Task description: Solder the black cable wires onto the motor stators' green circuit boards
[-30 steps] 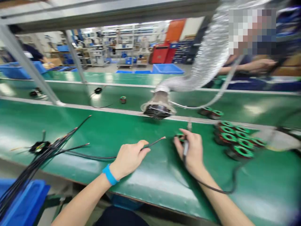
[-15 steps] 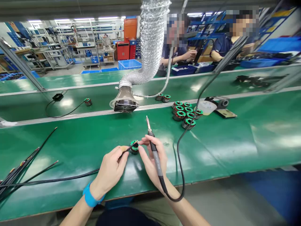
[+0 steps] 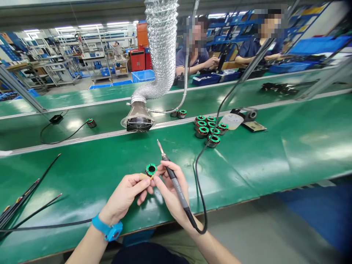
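On the near counter [image 3: 247,172]: two hands working close together at the front edge, over bare green surface
Left hand [image 3: 123,194]: clenched, grasping a stator [image 3: 150,169] at the fingertips, a blue wrist strap [image 3: 107,227] around the wrist
Right hand [image 3: 172,190]: grasping a soldering iron [image 3: 174,185] like a pen, the tip angled up and away, not touching the stator, the lower fingers just beside the ring
Stator: held above the counter, green ring face tilted up toward the head camera, a small yellow lead end [image 3: 152,177] at its lower edge, a tan piece just beside it, exact contact too small to tell
Black wire [image 3: 49,226]: lying along the counter and passing out of sight behind the left wrist, its link to the stator hidden
Step in hand, as judged: positioning the stator and lead for soldering, with the iron ready but off the joint
Next move, as judged: calls for a steady hold on the stator and the iron tip brought to the lead end
To the right: a cluster of stators [image 3: 209,128] on the counter, beyond them a plastic cup [image 3: 232,121]
Ahead: a fume hood [image 3: 139,123] on a silver duct [image 3: 161,47], just above the counter's far edge
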The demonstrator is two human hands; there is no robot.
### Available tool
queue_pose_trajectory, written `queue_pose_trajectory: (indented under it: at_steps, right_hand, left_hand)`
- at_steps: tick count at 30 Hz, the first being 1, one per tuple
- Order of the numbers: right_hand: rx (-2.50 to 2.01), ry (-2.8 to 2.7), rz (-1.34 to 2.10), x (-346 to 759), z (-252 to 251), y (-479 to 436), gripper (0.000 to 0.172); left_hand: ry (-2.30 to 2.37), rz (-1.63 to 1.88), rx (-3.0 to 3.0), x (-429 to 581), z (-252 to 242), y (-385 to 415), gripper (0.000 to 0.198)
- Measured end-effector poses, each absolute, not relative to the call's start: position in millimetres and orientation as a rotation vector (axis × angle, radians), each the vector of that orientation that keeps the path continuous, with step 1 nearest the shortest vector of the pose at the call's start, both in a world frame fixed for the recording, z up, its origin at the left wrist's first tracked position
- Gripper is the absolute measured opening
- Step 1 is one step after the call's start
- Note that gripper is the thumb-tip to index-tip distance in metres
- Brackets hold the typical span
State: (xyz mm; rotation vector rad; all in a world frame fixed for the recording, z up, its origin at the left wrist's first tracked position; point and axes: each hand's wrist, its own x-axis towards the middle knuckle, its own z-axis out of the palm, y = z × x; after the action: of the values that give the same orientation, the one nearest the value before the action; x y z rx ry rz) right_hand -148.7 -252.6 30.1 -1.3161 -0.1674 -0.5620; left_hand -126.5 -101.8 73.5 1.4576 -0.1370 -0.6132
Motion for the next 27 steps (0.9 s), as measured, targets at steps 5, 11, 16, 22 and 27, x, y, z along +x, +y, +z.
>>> queue_pose_trajectory:
  at_steps: [5,11,16,22,27]
  right_hand:
    - [-1.364,-0.188,-0.612,-157.7,24.3,-248.6,0.037]
    - [-1.428,-0.174,-0.638,-161.1,24.8,-246.8,0.028]
    - [-1.509,-0.229,-0.803,-165.9,25.5,-242.4,0.027]
    - [-1.619,-0.323,-0.883,-173.6,18.5,-244.7,0.04]
    - [-1.617,-0.296,-0.727,-171.2,20.1,-256.9,0.034]
  left_hand:
    - [-0.062,-0.539,1.425,-126.8,65.2,-98.3,0.041]
    - [-0.034,-0.417,1.486,-133.6,66.1,-104.8,0.037]
    - [0.051,-0.38,1.421,-138.3,64.5,-110.9,0.037]
    - [0.005,-0.268,1.458,-140.3,61.6,-105.9,0.031]
    - [-0.277,-0.171,1.788,-147.7,64.3,-99.9,0.02]
